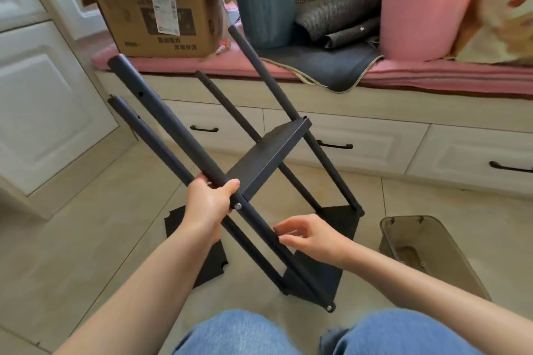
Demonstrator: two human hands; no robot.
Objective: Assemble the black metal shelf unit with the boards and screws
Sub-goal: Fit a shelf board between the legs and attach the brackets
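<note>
The black metal shelf unit (271,153) stands tilted to the left on the tiled floor. It has several black poles, a middle board (268,153) and a bottom board (317,277) fixed between them. My left hand (212,202) grips the nearest pole (161,115) just above a silver screw (238,206) at the middle board's corner. My right hand (310,236) hovers by the lower part of that pole with its fingers loosely curled, and its fingertips touch the pole. A loose black board (176,219) with notched corners lies flat on the floor under my left forearm.
A translucent brown plastic box (427,253) with small screws in it sits on the floor at the right. Behind the shelf runs a cream drawer bench (360,135) with a pink cushion, a cardboard box (155,11), a blue-grey bucket (264,0) and a pink bin (421,6). White cabinet doors stand at the left.
</note>
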